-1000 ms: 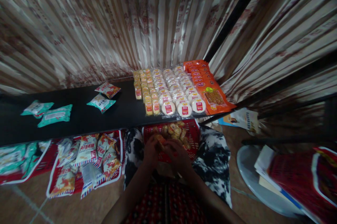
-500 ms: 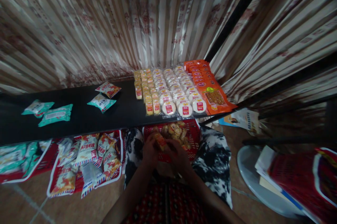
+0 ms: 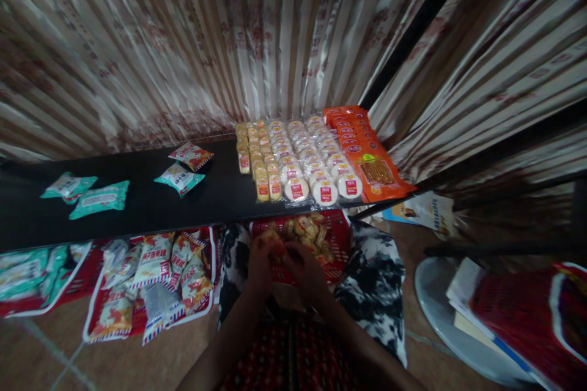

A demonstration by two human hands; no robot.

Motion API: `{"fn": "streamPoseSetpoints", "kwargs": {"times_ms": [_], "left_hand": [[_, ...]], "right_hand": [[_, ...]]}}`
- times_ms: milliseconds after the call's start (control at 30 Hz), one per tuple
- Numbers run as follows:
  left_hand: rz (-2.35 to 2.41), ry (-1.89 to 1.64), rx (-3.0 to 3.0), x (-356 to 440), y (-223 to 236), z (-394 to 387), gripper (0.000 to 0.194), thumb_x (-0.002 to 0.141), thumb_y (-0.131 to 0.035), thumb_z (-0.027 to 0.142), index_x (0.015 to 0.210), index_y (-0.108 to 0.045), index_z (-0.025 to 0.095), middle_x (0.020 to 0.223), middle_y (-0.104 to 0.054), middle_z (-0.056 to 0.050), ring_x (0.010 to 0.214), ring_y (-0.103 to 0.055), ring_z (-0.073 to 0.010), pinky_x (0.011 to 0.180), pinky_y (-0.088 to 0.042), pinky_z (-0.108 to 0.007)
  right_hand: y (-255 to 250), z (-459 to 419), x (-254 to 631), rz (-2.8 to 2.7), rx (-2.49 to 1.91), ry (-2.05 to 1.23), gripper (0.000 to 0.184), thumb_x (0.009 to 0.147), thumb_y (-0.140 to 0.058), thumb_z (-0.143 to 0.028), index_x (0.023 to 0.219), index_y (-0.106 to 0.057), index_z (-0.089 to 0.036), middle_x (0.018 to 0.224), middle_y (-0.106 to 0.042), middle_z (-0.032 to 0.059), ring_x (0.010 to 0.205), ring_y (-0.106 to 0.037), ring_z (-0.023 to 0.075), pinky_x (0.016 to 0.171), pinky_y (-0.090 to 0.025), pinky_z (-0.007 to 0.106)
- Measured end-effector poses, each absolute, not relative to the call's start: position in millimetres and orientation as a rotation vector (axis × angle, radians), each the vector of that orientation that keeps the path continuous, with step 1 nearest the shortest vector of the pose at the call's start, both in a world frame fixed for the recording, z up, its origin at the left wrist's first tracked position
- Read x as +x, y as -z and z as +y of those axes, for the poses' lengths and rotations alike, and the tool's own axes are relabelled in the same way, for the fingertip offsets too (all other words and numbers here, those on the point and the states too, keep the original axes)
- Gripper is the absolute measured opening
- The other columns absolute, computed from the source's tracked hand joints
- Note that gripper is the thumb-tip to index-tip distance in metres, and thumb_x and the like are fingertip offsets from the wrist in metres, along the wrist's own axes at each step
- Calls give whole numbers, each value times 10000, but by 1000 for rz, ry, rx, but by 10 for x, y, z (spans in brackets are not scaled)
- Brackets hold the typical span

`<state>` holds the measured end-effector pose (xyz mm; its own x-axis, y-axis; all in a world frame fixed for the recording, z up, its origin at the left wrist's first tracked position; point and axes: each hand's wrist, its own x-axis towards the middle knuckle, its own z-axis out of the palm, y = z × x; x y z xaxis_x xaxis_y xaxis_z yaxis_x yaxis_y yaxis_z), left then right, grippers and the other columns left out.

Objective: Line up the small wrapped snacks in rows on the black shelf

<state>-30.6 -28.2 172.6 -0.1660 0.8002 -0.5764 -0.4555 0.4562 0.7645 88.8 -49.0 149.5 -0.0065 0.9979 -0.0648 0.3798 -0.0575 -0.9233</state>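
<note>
Fingers (image 3: 262,248) of both hands (image 3: 259,270) (image 3: 306,270) pinch an orange, oblong packet (image 3: 275,246) above a perforated basket (image 3: 340,237).

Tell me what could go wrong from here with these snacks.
The wrapped packet at the left hand and right hand might slip into the red basket below. The front round white packs lie near the edge of the black shelf, so a knock could tip some off. A silvery packet pokes over the rim of the basket beside the left knee and may slide out.
</note>
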Motion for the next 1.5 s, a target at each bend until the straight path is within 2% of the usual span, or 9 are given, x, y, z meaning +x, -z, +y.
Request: {"fn": "streamPoseSetpoints", "kwargs": {"times_ms": [267, 633, 867, 1133, 1500], "left_hand": [[1360, -1148, 403, -388, -1859, -287, 221, 626, -628, 235, 836, -617, 168, 745, -629, -24, 681, -575, -144, 627, -437, -242], [1393, -1128, 459, -480, -2092, -284, 122, 652, -588, 176, 730, -678, 200, 739, -662, -45, 780, -604, -202, 706, -468, -286], [1456, -1199, 453, -542, -1861, -263, 263, 685, -620, 218, 946, -652, 215, 959, -698, -37, 867, -628, -194, 778, -474, -292], [1560, -1256, 427, -665, -1779, -188, 294, 667, -695, 233, 959, -661, 220, 1060, -684, -54, 1008, -613, -218, 872, -452, -315], [1632, -1292, 594, -771, -1908, -72, 317, 695, -679, 246, 1009, -674, 197, 1073, -681, -62, 1034, -599, -228, 912, -443, -319]], "right_hand": [[-1518, -441, 784, -1489, -1542, -1012, 221, 806, -534, -371, 924, -611, -200, 915, -670, 72, 831, -638, 213, 765, -521, 354], [-1532, -417, 704, -1533, -1555, -1002, 167, 799, -527, -325, 865, -613, -198, 862, -662, 58, 789, -628, 189, 720, -514, 320], [-1647, -313, 610, -1619, -1547, -967, 125, 799, -542, -285, 863, -620, -212, 844, -670, 34, 747, -622, 167, 699, -505, 294], [-1700, -186, 498, -1595, -1500, -972, 186, 776, -514, -217, 930, -619, -210, 928, -677, 58, 823, -633, 184, 770, -515, 327], [-1800, -67, 381, -1645, -1420, -965, 273, 811, -456, -188, 1022, -627, -212, 1045, -669, 67, 974, -611, 195, 898, -475, 355]]}}
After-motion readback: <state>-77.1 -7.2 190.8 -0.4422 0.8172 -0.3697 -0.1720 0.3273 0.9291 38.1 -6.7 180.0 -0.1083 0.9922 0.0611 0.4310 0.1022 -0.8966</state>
